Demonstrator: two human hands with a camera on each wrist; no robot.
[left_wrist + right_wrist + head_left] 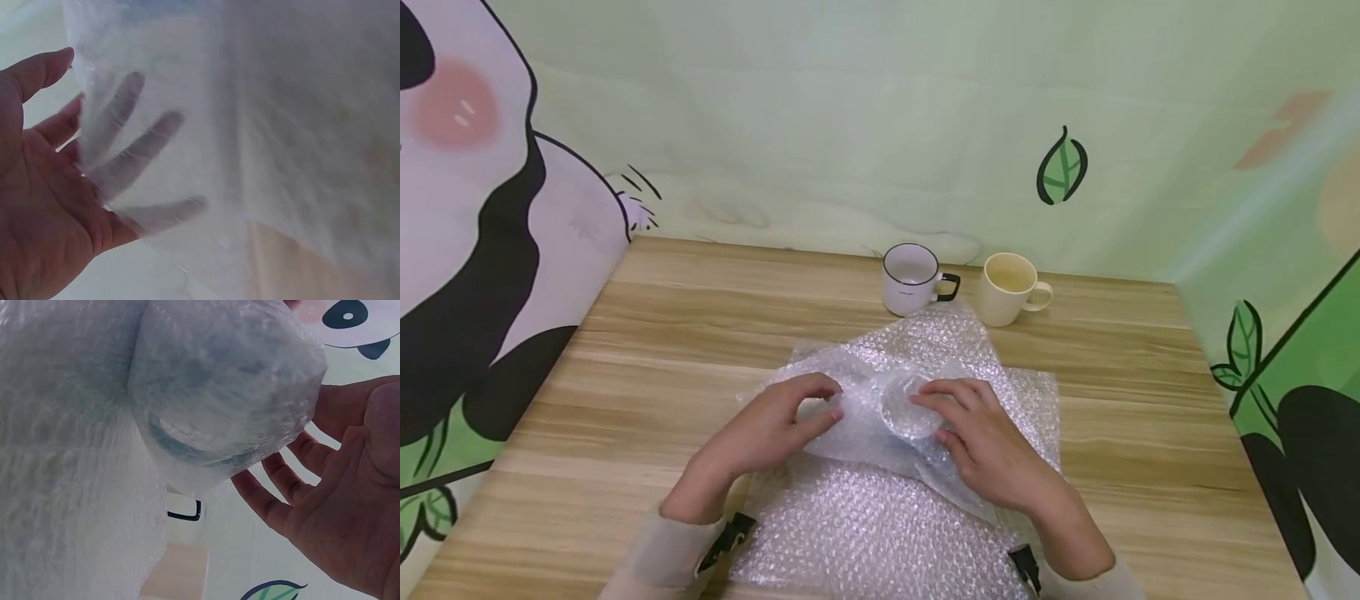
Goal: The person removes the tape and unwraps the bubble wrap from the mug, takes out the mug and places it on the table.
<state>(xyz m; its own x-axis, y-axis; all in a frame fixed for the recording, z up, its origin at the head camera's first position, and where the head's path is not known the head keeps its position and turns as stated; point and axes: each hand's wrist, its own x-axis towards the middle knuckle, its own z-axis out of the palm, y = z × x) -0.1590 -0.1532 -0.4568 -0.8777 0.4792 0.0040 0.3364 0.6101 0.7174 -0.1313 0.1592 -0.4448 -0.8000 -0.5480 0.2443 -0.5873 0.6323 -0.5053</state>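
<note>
A cup-shaped round thing wrapped in bubble wrap (910,410) lies on its side at the middle of the table, a bluish curved rim showing through the film. My right hand (992,446) holds it from the right, fingertips and thumb on the wrapped end. On the left, the loose flap of bubble wrap (162,169) hangs in front of the spread fingers of my left hand (778,427), with the thumb standing apart from it. Under both hands, flat sheets of bubble wrap (880,525) cover the tabletop. What exactly the wrapping encloses is partly hidden.
A white mug with a black rim and handle (906,292) stands behind the sheets, near the wall. Beside it is a cream-yellow mug (1000,304). The wooden table (647,333) meets a printed green backdrop (850,125).
</note>
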